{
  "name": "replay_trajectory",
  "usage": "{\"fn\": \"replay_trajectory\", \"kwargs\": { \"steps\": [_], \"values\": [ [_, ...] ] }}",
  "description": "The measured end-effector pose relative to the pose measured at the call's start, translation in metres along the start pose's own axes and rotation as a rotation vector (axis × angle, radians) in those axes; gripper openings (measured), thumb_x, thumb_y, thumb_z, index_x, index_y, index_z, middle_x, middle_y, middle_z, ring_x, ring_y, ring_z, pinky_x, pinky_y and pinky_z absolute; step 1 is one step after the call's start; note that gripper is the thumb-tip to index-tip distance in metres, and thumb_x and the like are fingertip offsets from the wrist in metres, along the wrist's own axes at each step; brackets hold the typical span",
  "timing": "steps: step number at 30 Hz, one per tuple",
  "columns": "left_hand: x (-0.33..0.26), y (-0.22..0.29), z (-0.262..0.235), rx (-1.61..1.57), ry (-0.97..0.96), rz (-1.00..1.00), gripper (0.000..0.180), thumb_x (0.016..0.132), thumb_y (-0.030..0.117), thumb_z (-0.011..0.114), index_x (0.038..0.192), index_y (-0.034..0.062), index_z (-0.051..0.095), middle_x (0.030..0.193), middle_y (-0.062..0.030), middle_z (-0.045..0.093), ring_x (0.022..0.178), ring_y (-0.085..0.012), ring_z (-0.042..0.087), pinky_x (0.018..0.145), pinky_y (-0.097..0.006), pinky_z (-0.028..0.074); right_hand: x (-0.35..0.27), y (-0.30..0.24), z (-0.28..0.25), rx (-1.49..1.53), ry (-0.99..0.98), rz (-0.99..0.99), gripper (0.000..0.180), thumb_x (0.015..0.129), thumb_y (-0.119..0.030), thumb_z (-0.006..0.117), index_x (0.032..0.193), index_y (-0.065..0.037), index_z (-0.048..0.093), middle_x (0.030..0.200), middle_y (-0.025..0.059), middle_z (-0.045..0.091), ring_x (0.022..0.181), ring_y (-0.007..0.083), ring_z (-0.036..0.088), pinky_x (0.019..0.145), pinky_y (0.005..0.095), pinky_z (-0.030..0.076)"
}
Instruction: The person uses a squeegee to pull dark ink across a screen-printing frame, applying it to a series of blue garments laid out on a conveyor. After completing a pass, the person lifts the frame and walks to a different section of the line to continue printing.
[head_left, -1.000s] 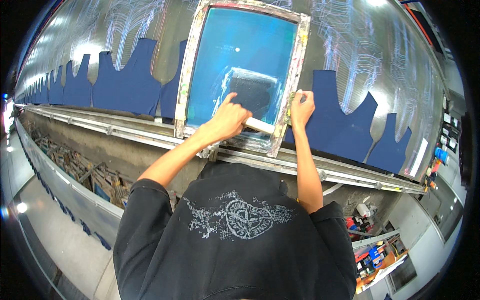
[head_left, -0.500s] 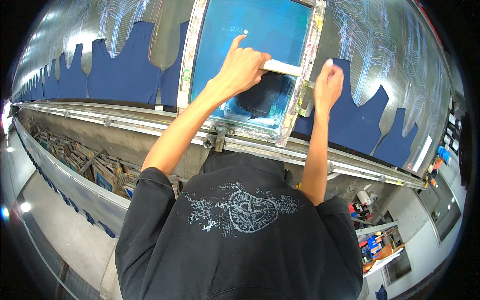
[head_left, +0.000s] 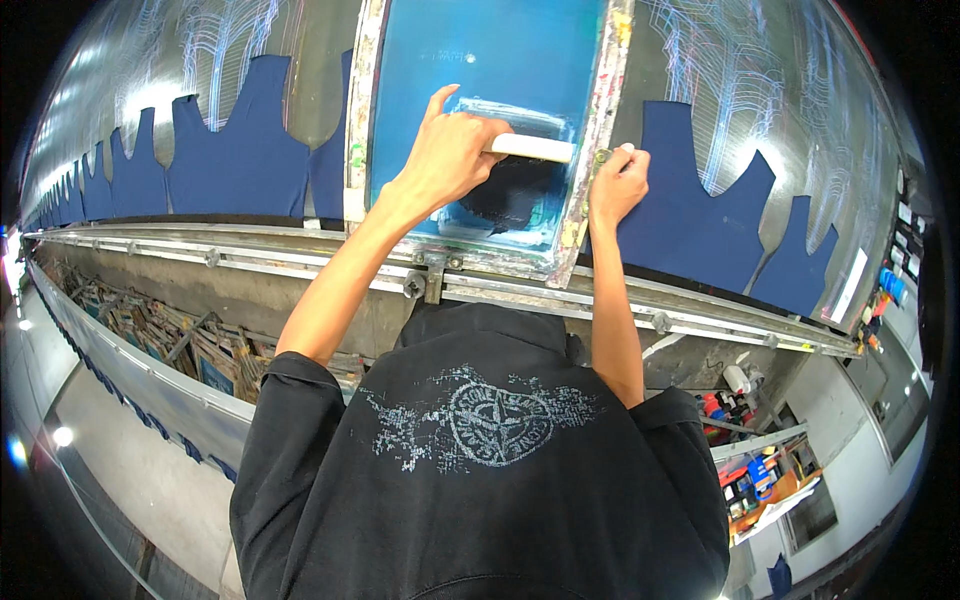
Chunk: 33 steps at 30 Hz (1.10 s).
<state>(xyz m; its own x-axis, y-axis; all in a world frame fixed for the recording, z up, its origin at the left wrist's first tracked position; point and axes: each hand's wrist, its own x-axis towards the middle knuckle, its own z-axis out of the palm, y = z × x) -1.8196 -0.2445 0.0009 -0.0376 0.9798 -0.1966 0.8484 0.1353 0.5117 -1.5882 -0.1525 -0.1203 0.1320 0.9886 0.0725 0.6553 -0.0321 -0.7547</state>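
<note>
Squeegee (head_left: 530, 147), pale straight handle, sits upper centre on the blue mesh of the screen frame (head_left: 592, 150); frame rails are paint-crusted. Left hand (head_left: 450, 150) is wrapped tight round the handle. Right hand (head_left: 615, 185) pinches the frame's right rail, fingers closed on it. Since 0.5 s ago the squeegee has moved further up the mesh, exposing more dark print area. Navy fabric pieces (head_left: 690, 210) lie flat on the shiny table (head_left: 800, 80). Blade edge probably hidden behind the left hand.

Left hand (head_left: 450, 150) gripping white squeegee (head_left: 530, 148) on blue screen (head_left: 480, 60); right hand (head_left: 615, 185) on screen frame (head_left: 590, 140), navy fabric pieces (head_left: 690, 210) along counter (head_left: 300, 250)
</note>
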Motion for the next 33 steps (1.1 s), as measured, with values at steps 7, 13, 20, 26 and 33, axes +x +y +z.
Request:
{"fn": "replay_trajectory", "kwargs": {
  "steps": [7,13,20,26,33],
  "values": [
    [0.018,0.005,-0.009,0.010,-0.043,-0.011,0.022,0.087,0.012,0.074,0.109,0.0138,0.078,0.087,-0.0119,0.077,0.091,-0.0284,0.073,0.122,-0.054,0.027,0.001,-0.002,-0.005,0.002,-0.052,0.065,0.029,0.105,-0.025,0.055,0.088,-0.001,0.053,0.069,0.0210,0.061,0.065,0.0428,0.062,0.064,0.0526,0.044],
    [0.025,0.006,-0.011,-0.028,0.016,-0.017,0.020,0.088,0.014,0.075,0.108,0.0133,0.077,0.084,-0.0119,0.076,0.088,-0.0291,0.073,0.122,-0.054,0.027,-0.006,-0.012,-0.014,0.002,-0.067,0.065,0.029,0.107,-0.024,0.052,0.088,-0.001,0.051,0.070,0.0206,0.061,0.066,0.0425,0.061,0.065,0.0529,0.043],
    [0.037,0.002,-0.005,0.016,-0.083,-0.045,0.020,0.087,0.012,0.075,0.107,0.0135,0.077,0.084,-0.0117,0.076,0.088,-0.0295,0.073,0.123,-0.054,0.025,0.009,-0.004,-0.004,-0.055,-0.198,0.081,0.028,0.107,-0.025,0.052,0.091,-0.002,0.053,0.070,0.0225,0.061,0.070,0.0470,0.062,0.069,0.0560,0.043],
    [0.038,-0.003,0.012,0.112,-0.041,0.003,0.022,0.084,0.008,0.073,0.105,0.0139,0.076,0.084,-0.0107,0.076,0.088,-0.0297,0.073,0.122,-0.054,0.025,0.033,-0.051,-0.027,-0.037,-0.074,-0.415,0.030,0.098,-0.019,0.061,0.124,-0.003,0.063,0.109,0.0173,0.069,0.110,0.0359,0.064,0.105,0.0501,0.042],
    [0.036,-0.015,0.040,0.135,-0.010,0.033,0.030,0.078,0.001,0.068,0.105,0.0128,0.072,0.087,-0.0102,0.074,0.090,-0.0299,0.072,0.118,-0.054,0.033,0.025,-0.090,-0.012,-0.164,-0.780,-0.838,0.022,0.083,-0.005,0.069,0.105,-0.004,0.065,0.100,0.0149,0.070,0.104,0.0349,0.066,0.100,0.0485,0.044]
  ]
}}
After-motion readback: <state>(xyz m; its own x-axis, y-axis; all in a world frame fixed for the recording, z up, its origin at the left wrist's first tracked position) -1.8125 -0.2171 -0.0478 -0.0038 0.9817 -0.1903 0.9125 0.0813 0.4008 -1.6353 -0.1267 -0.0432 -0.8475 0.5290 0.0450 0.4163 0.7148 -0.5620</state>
